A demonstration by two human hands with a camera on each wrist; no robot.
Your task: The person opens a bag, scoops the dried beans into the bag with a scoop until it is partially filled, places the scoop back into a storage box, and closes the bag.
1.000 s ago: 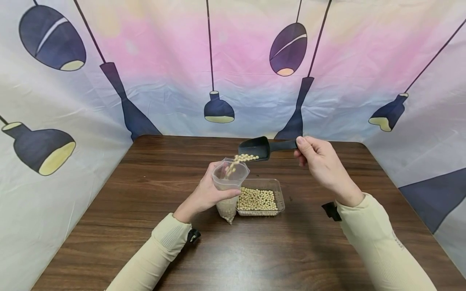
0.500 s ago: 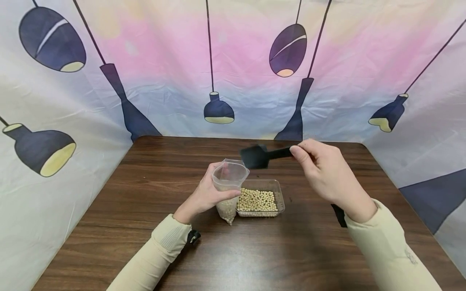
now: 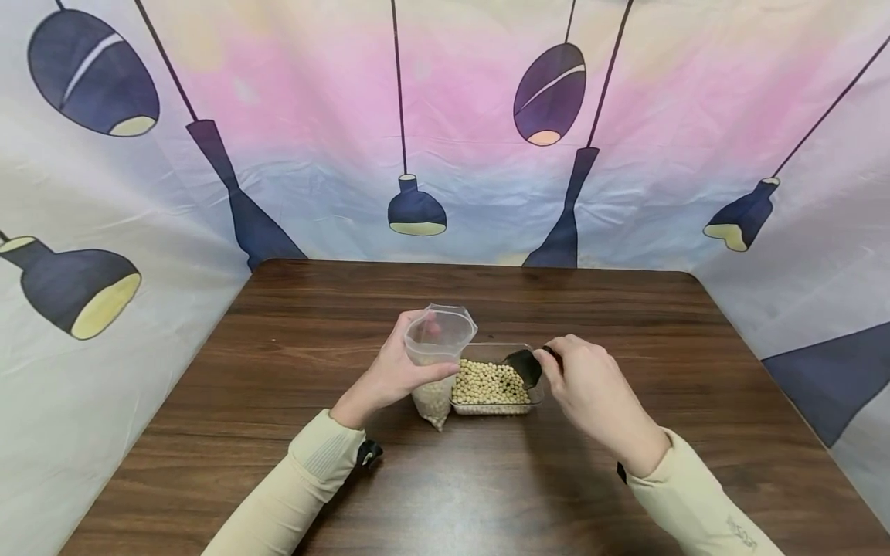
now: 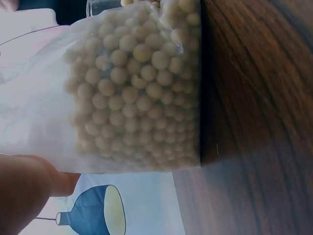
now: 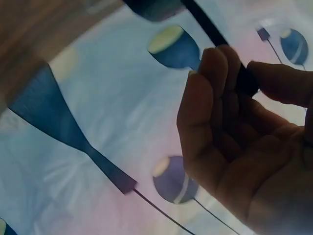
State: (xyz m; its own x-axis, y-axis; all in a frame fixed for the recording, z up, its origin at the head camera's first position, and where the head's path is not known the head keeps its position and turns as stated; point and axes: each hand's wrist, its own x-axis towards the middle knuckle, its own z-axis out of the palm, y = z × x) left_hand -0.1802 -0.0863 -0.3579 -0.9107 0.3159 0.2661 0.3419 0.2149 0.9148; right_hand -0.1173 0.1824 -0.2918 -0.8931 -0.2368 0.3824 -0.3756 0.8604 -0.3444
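Colourful cloth point(image 3: 313, 93) hangs behind our brown wooden counter point(image 3: 208, 463), where a clear box point(image 3: 487, 353) sits, partly filled. Just left of it, our left grip point(image 3: 396, 371) is clamped round a plastic bag point(image 4: 39, 117), mouth up and open, its lower part filled; we judge it best held upright and steady. Our right grip point(image 3: 598, 390) pinches a black scoop point(image 3: 525, 366) by its handle point(image 5: 208, 24), which puts it at the box's right end, its load hidden. For a full scoop, we'd slide low along the bottom, then lift level. Smallest, the pale round beans point(image 3: 487, 382) lie in both box and bag; a slow tilt should spare us strays.
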